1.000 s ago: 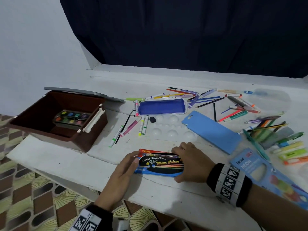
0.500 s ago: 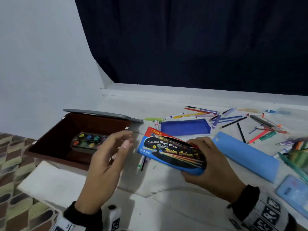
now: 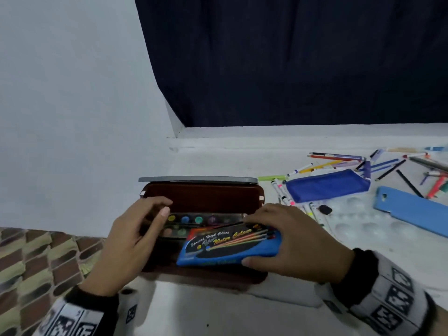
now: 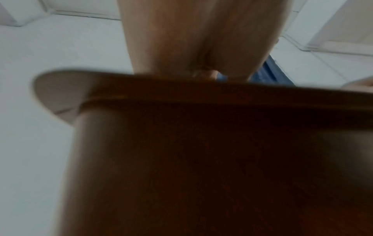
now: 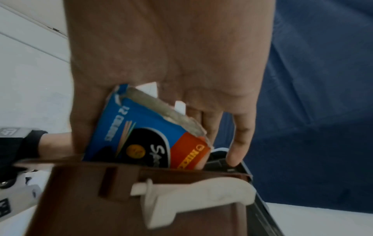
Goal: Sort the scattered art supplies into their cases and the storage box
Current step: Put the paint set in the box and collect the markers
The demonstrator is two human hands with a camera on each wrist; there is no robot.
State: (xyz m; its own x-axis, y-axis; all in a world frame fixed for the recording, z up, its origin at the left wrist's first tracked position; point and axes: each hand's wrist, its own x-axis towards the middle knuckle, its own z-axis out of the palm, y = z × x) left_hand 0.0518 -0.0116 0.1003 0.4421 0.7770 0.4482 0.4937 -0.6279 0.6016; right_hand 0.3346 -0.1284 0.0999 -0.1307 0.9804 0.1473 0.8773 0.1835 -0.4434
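The right hand (image 3: 295, 241) gripped the paint box (image 3: 230, 246), thumb under its near edge and fingers over the far edge, holding it tilted over the near right part of the open storage box (image 3: 201, 197). The left hand (image 3: 135, 236) hung at the paint box's 9 o'clock with fingers loosely spread, holding nothing.

The step in hand looked like stowing: next, the paint box probably needed lowering beside or onto the palette (image 3: 194, 220) at its 12 o'clock, then letting go.

Whether its low end already touched the floor of the storage box was hidden. The left wrist view was blurred. At 2 o'clock, pens (image 3: 334, 158) lay scattered around the pouch (image 3: 327, 185); the far right was cut off.
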